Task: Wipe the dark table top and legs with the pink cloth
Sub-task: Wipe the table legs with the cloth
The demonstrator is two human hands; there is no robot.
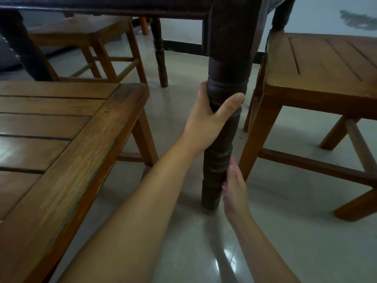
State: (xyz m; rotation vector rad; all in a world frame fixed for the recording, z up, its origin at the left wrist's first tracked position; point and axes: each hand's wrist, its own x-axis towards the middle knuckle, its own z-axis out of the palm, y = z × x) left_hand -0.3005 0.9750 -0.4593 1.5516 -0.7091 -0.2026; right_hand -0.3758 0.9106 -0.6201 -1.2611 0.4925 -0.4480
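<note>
The left hand [206,117] gripped the turned leg [222,127] of the dark bench [122,7], thumb and fingers curled round it. Lower down, the right hand [234,190] pressed against the same leg with a sliver of pink cloth [224,187] under its fingers; its grip was unclear. Wooden stools [326,64] stood beside on a glossy pale floor [183,221].

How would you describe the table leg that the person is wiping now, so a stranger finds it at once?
Start from the dark table at the top. The table leg is its nearest one, between two brown stools. Only this leg has the left hand gripping it.
</note>
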